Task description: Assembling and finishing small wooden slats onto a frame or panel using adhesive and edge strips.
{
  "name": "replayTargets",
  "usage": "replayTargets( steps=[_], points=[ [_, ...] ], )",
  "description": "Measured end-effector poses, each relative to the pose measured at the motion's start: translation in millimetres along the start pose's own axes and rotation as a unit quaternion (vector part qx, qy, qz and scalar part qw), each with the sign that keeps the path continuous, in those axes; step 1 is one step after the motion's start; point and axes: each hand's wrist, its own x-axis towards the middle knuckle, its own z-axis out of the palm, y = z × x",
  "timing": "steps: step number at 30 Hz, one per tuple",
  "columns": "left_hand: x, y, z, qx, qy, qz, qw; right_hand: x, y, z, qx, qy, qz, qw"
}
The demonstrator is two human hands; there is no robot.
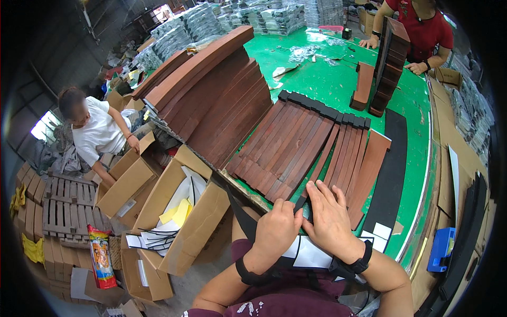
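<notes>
My left hand (277, 227) is closed in a fist around a black strip (243, 217), whose loose length hangs out on its left side. Close beside it, my right hand (330, 214) lies with fingers stretched out over the near end of a narrow reddish-brown wooden slat (323, 158). A dark piece shows on that slat's end between the two hands. Beyond them, a row of similar wooden slats (282, 145) lies side by side, their far ends capped in black (311, 105). A wider wooden piece (372, 164) lies at the row's right.
The green table (322, 68) carries a tall stack of curved wooden boards (211, 95), an upright wooden stack (390, 66) and a long black sheet (388, 174). A cardboard box (198, 227) with white sheets stands at left. One person (103, 127) handles boxes; another (422, 37) stands across the table.
</notes>
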Motion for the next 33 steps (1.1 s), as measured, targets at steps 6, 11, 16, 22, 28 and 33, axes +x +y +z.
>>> replayTargets(
  steps=[6,11,16,22,28,33],
  points=[
    [-4,2,1,0.016,0.007,-0.007,1.000,3,-3,-1,-0.038,-0.015,-0.010,0.999],
    [-16,-5,0,-0.033,0.031,-0.021,0.999,3,-3,-2,-0.047,-0.033,-0.010,0.998],
    [-17,-11,2,-0.042,0.020,-0.021,0.999,5,-4,-1,-0.056,-0.018,-0.005,0.998],
    [-17,-8,5,-0.027,0.020,0.001,0.999,2,-5,0,-0.051,-0.028,-0.012,0.998],
    [-17,-8,9,-0.023,0.035,0.027,0.999,1,-7,3,-0.096,-0.015,-0.030,0.995],
    [-19,-17,6,-0.034,0.037,0.035,0.998,4,-8,3,-0.103,-0.012,-0.041,0.994]
  ],
)
